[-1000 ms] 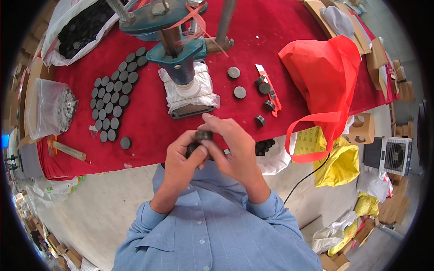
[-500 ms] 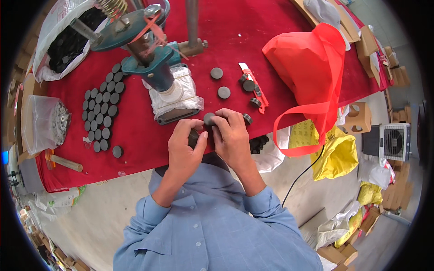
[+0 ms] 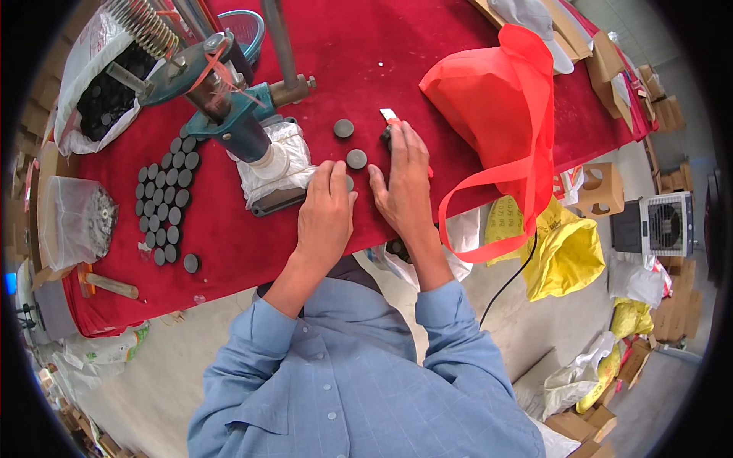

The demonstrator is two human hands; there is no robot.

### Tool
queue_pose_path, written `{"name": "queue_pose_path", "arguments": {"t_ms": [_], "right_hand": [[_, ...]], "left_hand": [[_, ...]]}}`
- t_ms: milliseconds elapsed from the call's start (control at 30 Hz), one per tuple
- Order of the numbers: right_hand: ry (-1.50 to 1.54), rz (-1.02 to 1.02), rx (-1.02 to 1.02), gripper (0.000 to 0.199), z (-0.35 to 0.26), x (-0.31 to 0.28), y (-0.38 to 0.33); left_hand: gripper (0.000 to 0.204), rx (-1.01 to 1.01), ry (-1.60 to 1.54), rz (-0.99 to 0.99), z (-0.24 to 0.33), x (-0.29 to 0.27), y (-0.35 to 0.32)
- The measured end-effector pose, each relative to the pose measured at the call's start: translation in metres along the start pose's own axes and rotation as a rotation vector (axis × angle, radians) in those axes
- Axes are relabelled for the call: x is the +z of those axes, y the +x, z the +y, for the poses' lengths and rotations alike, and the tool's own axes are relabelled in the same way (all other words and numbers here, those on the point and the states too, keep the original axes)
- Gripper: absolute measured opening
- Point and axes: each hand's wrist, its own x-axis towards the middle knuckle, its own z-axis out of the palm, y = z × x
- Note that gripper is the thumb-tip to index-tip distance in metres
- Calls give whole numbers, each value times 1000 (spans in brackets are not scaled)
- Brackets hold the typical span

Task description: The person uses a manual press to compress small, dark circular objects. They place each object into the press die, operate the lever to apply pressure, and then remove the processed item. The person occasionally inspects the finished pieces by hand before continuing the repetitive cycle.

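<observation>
My left hand (image 3: 326, 212) reaches over the red cloth with fingers stretched out, beside a small black round disc (image 3: 350, 183) partly hidden by the fingertips. My right hand (image 3: 405, 187) lies flat, its fingers extended over the red utility knife (image 3: 389, 114) and some dark discs (image 3: 385, 136) that it mostly covers. Between and beyond my hands sit two grey-topped discs, one nearer (image 3: 356, 159) and one farther (image 3: 343, 128). To the left stands a teal hand press (image 3: 240, 137) above a plastic-wrapped base (image 3: 275, 172).
Many discs (image 3: 163, 195) stand in rows left of the press. A hammer (image 3: 112, 285), a clear bag of metal parts (image 3: 72, 217) and a white sack of black pieces (image 3: 72, 114) lie farther left. A red cloth bag (image 3: 496, 107) rests at the right edge.
My hands have moved apart: the right has gone forward and right over the knife and discs, the left has straightened its fingers. The discs held between them before are no longer seen there.
</observation>
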Motion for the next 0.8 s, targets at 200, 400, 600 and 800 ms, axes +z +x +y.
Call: {"name": "queue_pose_path", "arguments": {"t_ms": [200, 400, 600, 800], "right_hand": [[89, -55, -130, 53, 9, 26, 20], [180, -49, -114, 45, 16, 27, 33], [401, -58, -63, 42, 15, 23, 23], [375, -91, -95, 49, 9, 10, 6]], "left_hand": [[61, -66, 42, 64, -6, 30, 25], [63, -102, -88, 195, -7, 47, 38], [63, -53, -26, 71, -14, 46, 42], [73, -5, -140, -18, -6, 31, 20]]}}
